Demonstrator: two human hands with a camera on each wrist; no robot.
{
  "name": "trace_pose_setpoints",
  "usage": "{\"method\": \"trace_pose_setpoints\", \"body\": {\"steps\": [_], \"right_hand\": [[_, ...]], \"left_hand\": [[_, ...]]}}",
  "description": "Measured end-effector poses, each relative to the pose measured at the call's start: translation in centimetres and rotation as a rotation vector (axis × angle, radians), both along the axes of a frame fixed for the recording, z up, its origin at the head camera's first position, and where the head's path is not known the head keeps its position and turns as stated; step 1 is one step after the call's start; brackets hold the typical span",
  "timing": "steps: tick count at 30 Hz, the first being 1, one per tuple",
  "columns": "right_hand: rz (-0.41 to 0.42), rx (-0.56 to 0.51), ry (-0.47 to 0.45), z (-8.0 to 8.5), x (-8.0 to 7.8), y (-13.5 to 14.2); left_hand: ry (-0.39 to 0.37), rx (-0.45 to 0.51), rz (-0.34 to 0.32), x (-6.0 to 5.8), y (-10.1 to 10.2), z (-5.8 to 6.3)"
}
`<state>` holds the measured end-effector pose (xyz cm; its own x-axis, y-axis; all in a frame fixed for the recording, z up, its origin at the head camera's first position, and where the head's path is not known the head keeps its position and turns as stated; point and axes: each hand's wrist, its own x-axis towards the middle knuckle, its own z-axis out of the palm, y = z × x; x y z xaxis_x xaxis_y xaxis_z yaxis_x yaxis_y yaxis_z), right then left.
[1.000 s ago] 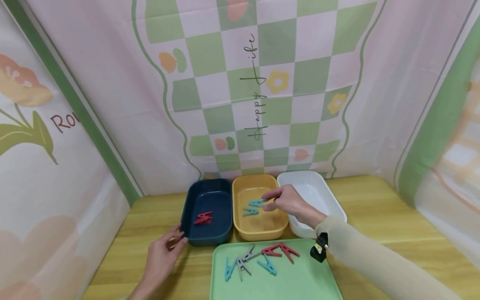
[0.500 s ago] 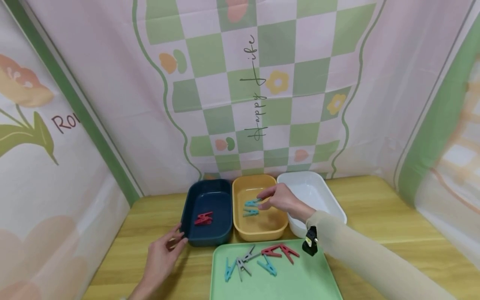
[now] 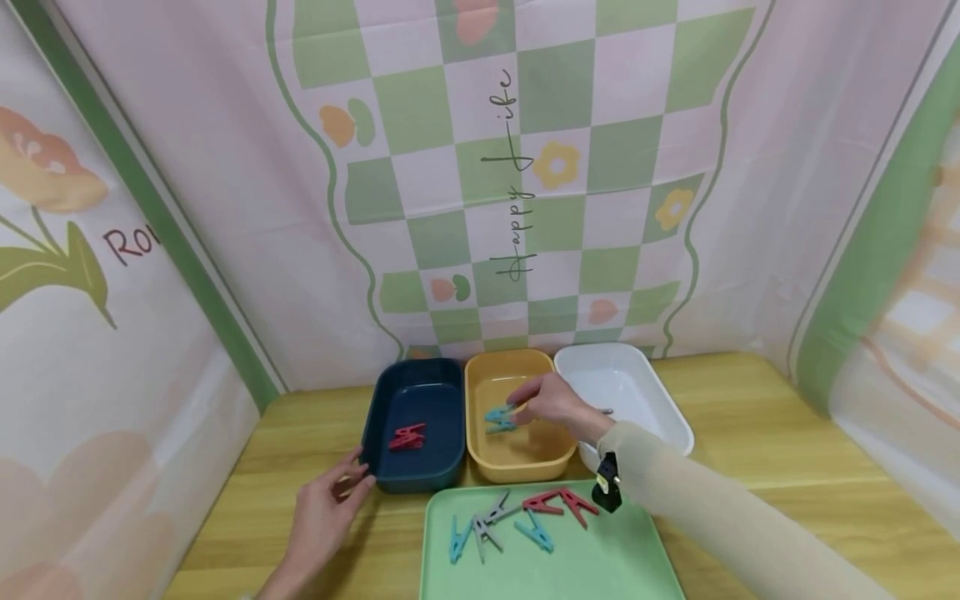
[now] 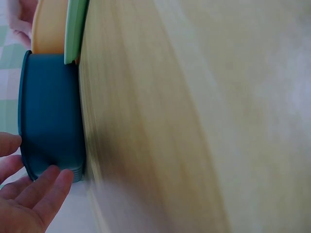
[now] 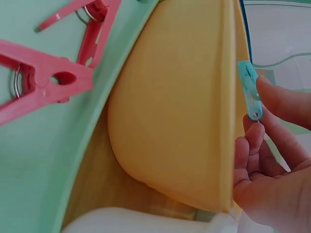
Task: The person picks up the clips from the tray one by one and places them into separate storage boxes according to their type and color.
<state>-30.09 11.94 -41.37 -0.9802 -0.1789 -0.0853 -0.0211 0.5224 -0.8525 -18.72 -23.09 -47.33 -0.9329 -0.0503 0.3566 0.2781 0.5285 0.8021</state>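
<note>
Over the yellow bin (image 3: pixel 555 471), my right hand (image 3: pixel 555 402) pinches a light-blue clothespin (image 5: pixel 250 90) between thumb and fingertips. Another light-blue clothespin (image 3: pixel 501 426) lies in that bin just below the held one, and the two overlap in the head view. My left hand (image 3: pixel 324 508) rests at the near left corner of the dark blue bin (image 3: pixel 420 482), its fingertips against the outer wall and rim (image 4: pixel 51 111). Two red clothespins (image 3: pixel 407 437) lie inside the dark blue bin.
A white bin (image 3: pixel 660 408) stands right of the yellow one; the tip of a grey clothespin (image 3: pixel 606 411) shows in it. In front, a green tray (image 3: pixel 585 571) holds grey clothespins (image 3: pixel 483 532), red clothespins (image 3: pixel 577 506) and light-blue clothespins (image 3: pixel 535 531). A patterned curtain (image 3: pixel 420 192) hangs behind.
My right hand has moved left and lower over the yellow bin with the light-blue clothespin, bringing it close to the one lying there. The left hand has stayed put.
</note>
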Motion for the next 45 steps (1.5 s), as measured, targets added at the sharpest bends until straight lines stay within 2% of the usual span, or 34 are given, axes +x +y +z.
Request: {"method": "trace_pose_setpoints", "body": {"steps": [13, 19, 27, 34, 45], "right_hand": [[-0.014, 0.089, -0.003, -0.9, 0.0, -1.1], [-0.026, 0.082, 0.006, -1.7, 0.1, -1.6], [-0.051, 0.068, -0.04, -2.1, 0.0, -1.7], [-0.043, 0.139, -0.025, -1.8, -0.5, -1.7], [-0.034, 0.118, -0.006, -0.1, -0.4, -1.5]], "left_hand": [[-0.005, -0.003, 0.006, -0.1, 0.1, 0.1], [0.007, -0.008, 0.01, -0.1, 0.0, 0.0], [0.011, 0.005, 0.0, 0.0, 0.0, 0.1], [0.0, 0.006, -0.005, -0.1, 0.0, 0.1], [0.002, 0.006, 0.003, 0.0, 0.1, 0.0]]}}
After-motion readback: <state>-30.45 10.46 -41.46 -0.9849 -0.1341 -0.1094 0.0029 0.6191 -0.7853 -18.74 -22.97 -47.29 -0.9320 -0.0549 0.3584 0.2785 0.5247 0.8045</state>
